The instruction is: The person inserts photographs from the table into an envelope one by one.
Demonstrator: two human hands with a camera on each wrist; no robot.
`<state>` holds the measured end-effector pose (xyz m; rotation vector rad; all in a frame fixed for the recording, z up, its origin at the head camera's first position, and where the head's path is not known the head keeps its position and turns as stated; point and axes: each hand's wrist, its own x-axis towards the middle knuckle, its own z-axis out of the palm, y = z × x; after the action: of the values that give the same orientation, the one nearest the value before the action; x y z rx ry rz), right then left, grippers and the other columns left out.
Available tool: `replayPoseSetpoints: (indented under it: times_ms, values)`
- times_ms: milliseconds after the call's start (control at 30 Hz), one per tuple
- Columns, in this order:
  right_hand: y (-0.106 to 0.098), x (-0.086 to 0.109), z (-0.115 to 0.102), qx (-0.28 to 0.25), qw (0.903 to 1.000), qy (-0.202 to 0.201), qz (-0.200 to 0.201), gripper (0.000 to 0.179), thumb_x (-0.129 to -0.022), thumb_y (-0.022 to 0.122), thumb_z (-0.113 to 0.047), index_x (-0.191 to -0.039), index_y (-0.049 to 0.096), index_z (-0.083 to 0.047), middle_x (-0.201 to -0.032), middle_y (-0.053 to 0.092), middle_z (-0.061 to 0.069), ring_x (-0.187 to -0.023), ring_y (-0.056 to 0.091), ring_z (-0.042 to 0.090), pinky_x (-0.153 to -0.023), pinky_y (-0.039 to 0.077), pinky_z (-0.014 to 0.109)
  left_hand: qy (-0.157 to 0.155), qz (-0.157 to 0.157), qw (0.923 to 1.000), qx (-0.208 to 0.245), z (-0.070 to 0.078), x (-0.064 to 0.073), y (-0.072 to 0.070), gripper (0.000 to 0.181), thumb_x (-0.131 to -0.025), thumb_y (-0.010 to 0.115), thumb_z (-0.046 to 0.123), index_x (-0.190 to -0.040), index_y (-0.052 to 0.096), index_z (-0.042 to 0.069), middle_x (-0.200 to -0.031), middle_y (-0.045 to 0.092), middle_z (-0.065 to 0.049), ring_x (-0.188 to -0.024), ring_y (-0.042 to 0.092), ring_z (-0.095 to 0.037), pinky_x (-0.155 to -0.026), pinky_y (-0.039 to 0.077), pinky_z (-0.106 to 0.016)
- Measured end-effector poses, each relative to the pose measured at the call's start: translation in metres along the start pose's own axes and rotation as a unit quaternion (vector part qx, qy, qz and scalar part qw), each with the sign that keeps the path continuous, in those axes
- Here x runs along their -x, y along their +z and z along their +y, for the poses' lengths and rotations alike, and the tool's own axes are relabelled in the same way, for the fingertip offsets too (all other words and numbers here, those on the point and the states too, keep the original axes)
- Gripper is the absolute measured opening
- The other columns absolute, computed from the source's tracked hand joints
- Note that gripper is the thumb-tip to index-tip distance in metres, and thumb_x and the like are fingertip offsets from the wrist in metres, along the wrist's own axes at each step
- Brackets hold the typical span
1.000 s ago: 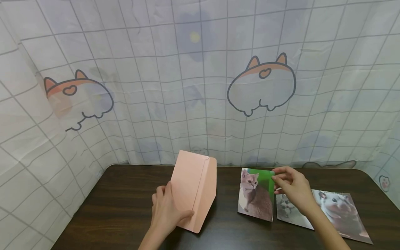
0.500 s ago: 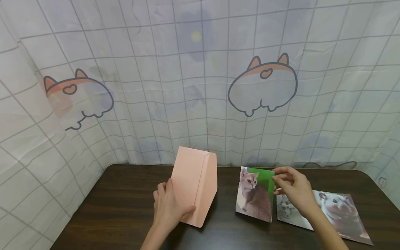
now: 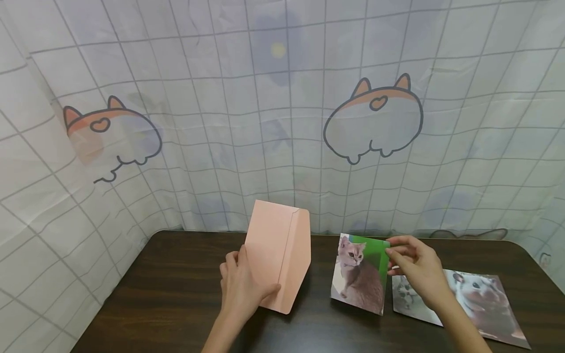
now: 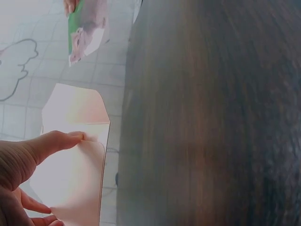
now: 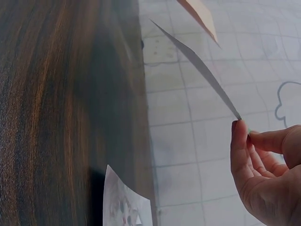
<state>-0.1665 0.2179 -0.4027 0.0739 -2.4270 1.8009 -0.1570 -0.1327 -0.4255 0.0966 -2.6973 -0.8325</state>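
In the head view my left hand (image 3: 242, 285) grips a pink envelope (image 3: 271, 245) by its lower left side, thumb across the front near the opening. The envelope's pointed flap (image 3: 301, 260) is unfolded toward the right. My right hand (image 3: 417, 267) pinches the upper right edge of a cat photo card (image 3: 358, 274) with a green background. The card is tilted and apart from the envelope. From the right wrist view the card (image 5: 202, 70) appears nearly edge-on between thumb and fingers. The left wrist view shows the thumb pressing on the envelope (image 4: 70, 179).
Two more photos lie on the dark wooden table (image 3: 176, 294) at right: a hamster picture (image 3: 483, 304) and a grey cat picture (image 3: 408, 299), partly hidden by my right arm. A white checked curtain (image 3: 238, 122) hangs behind the table's far edge.
My left hand has raised the envelope slightly and shifted it a little right. The cat photo card has tilted slightly and its left edge has moved left; the right hand keeps its pinch.
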Motion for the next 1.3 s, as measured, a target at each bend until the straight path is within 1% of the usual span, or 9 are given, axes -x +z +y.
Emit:
replayPoseSetpoints:
  times_ms: [200,367,567,833,1000,1200,1300]
  values:
    - [0.002,0.001,-0.002,-0.015,0.9998,-0.009,0.000,0.031,-0.105,0.062,-0.004,-0.132,0.056,0.012,-0.098,0.074,0.004,-0.073,0.068,0.012,-0.067,0.062,0.033,0.002,0.001,1.0000,0.007,0.003,0.000,0.000,0.107,-0.058,0.104,0.032,-0.143,0.048,-0.002,-0.129,0.049,-0.027,-0.113,0.046,-0.046,-0.081,0.052,-0.060]
    - [0.004,0.001,-0.004,-0.024,0.9996,-0.010,-0.002,0.032,-0.105,0.062,-0.004,-0.132,0.056,0.012,-0.097,0.074,0.001,-0.073,0.068,0.013,-0.068,0.062,0.033,0.006,0.001,0.9999,0.015,0.006,0.000,0.002,0.107,-0.059,0.104,0.032,-0.144,0.047,-0.001,-0.130,0.049,-0.027,-0.115,0.046,-0.046,-0.084,0.051,-0.061]
    - [0.005,0.002,-0.006,-0.030,0.9995,-0.013,-0.002,0.031,-0.105,0.062,-0.004,-0.132,0.056,0.013,-0.096,0.073,-0.003,-0.073,0.068,0.012,-0.067,0.062,0.033,0.001,-0.001,0.9999,0.015,0.010,-0.001,0.005,0.107,-0.059,0.104,0.031,-0.144,0.047,-0.001,-0.131,0.049,-0.027,-0.116,0.046,-0.046,-0.084,0.050,-0.063]
    - [0.007,0.003,-0.011,-0.035,0.9991,-0.024,-0.001,0.031,-0.105,0.062,-0.004,-0.131,0.057,0.013,-0.094,0.073,-0.010,-0.073,0.069,0.013,-0.067,0.063,0.034,0.010,0.011,0.9998,0.012,0.012,-0.003,0.009,0.106,-0.058,0.105,0.030,-0.142,0.048,0.000,-0.129,0.049,-0.026,-0.113,0.046,-0.045,-0.084,0.051,-0.061]
    - [0.009,0.002,-0.013,-0.042,0.9987,-0.027,-0.004,0.031,-0.105,0.062,-0.003,-0.130,0.057,0.013,-0.093,0.073,-0.011,-0.073,0.070,0.013,-0.066,0.062,0.033,0.014,0.015,0.9998,0.008,0.016,-0.003,0.012,0.107,-0.055,0.106,0.030,-0.140,0.050,-0.001,-0.127,0.051,-0.026,-0.112,0.047,-0.045,-0.084,0.051,-0.062]
    - [0.012,0.003,-0.013,-0.058,0.9979,-0.028,-0.011,0.031,-0.104,0.062,-0.002,-0.129,0.055,0.015,-0.093,0.074,-0.009,-0.073,0.071,0.013,-0.066,0.062,0.031,0.002,0.006,1.0000,0.007,0.021,0.000,0.016,0.109,-0.054,0.106,0.030,-0.142,0.050,-0.001,-0.127,0.050,-0.026,-0.112,0.047,-0.045,-0.084,0.051,-0.060]
    - [0.012,0.003,-0.012,-0.064,0.9975,-0.025,-0.013,0.031,-0.104,0.063,-0.001,-0.129,0.055,0.016,-0.093,0.074,-0.008,-0.073,0.071,0.013,-0.065,0.062,0.031,0.001,0.006,0.9999,0.009,0.023,0.002,0.019,0.108,-0.053,0.107,0.029,-0.141,0.050,-0.001,-0.127,0.051,-0.025,-0.112,0.047,-0.045,-0.084,0.050,-0.060]
